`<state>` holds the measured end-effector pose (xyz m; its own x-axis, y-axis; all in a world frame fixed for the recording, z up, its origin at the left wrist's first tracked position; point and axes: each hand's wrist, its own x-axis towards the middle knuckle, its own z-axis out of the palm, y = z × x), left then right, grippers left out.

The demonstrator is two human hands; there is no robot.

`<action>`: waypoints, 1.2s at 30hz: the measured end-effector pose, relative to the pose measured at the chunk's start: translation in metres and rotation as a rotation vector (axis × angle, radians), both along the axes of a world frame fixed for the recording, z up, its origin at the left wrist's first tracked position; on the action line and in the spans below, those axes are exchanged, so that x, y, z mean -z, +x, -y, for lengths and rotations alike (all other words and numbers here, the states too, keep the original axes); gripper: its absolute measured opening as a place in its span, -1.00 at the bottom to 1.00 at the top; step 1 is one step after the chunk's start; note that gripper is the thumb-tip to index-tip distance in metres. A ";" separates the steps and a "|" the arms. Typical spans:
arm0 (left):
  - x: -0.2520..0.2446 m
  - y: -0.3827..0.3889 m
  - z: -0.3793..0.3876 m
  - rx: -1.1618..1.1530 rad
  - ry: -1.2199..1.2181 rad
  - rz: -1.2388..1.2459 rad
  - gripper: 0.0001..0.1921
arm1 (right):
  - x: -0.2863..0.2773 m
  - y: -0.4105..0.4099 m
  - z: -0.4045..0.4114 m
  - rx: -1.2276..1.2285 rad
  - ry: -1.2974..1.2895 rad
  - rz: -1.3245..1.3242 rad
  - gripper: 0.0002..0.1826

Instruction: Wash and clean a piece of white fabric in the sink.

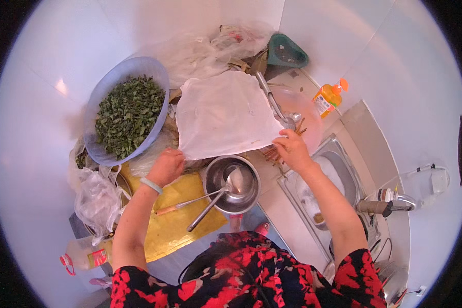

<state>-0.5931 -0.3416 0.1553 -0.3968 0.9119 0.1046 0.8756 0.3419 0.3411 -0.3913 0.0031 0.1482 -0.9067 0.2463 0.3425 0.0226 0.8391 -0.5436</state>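
A thin white cloth (227,115) is spread out in front of me. My left hand (166,167) pinches its near left corner, and my right hand (293,150) grips its near right corner. Just below the cloth's near edge stands a metal bowl (211,175). Inside it rest a ladle (235,181) and another long-handled utensil with a wooden grip (165,210), their handles leaning over the rim. Part of a pinkish plastic basin (312,123) shows behind the cloth's right side, with chopsticks near my right fingers. A curved metal utensil handle (269,94) lies along the cloth's right edge.
A blue plastic basin (164,81) of chopped green leaves stands at left. Plastic bags (100,196) and an oil bottle (86,254) lie nearer. A steel sink (333,161) is at right, beyond it an orange pump bottle (328,98). A green triangular container (287,52) stands in the corner.
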 end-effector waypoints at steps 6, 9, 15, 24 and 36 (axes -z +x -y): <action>0.007 0.016 -0.007 -0.055 -0.179 -0.105 -0.78 | 0.004 0.007 -0.002 0.017 0.121 0.095 -0.82; 0.013 0.020 -0.005 -0.058 -0.114 -0.150 -0.80 | 0.005 0.010 -0.001 0.025 0.144 0.134 -0.79; 0.012 0.021 -0.005 -0.072 -0.233 -0.096 -0.76 | 0.007 0.017 0.002 0.073 -0.009 0.106 -0.76; 0.008 0.021 -0.018 -0.064 -0.304 -0.116 -0.78 | 0.005 0.047 0.002 0.208 -0.143 -0.012 -0.72; -0.047 0.094 -0.108 0.062 -0.134 -0.151 -0.69 | 0.050 0.318 -0.051 0.883 -0.577 0.201 -0.77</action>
